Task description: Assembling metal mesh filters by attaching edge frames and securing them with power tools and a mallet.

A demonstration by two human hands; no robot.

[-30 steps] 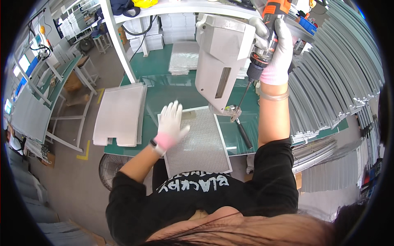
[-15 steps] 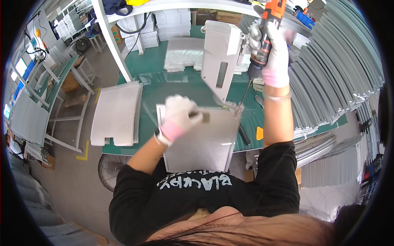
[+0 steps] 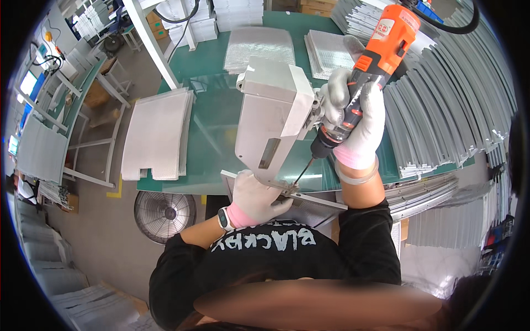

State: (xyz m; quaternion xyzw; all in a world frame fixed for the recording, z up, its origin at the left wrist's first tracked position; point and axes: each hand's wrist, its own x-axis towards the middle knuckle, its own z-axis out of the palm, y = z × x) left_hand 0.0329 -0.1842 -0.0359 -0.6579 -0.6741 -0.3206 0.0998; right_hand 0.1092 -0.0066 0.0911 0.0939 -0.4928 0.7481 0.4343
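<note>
My right hand (image 3: 361,113), in a white glove with a pink cuff, is closed around an orange-and-black power screwdriver (image 3: 389,38). Its long thin bit slants down to the top edge of a framed mesh panel (image 3: 323,202), which is tilted up at the bench's front edge. A grey box-shaped housing (image 3: 270,110) with a slot sits beside the tool, seemingly joined to it by a bracket, its lower tip near the bit's end. My gloved left hand (image 3: 254,198) grips the panel's edge just left of that tip; some of its fingertips are hidden.
A stack of white panels (image 3: 154,135) lies at the left of the green bench (image 3: 212,121). Mesh sheets (image 3: 259,47) lie at the back, with another pile (image 3: 328,52) beside them. Long grey strips (image 3: 436,116) are piled on the right. A floor fan (image 3: 165,214) stands below the front edge.
The screwdriver and grey housing have come down and toward me, to the panel's edge. The panel has tipped from facing up to nearly edge-on. My left hand has moved down onto its edge.
</note>
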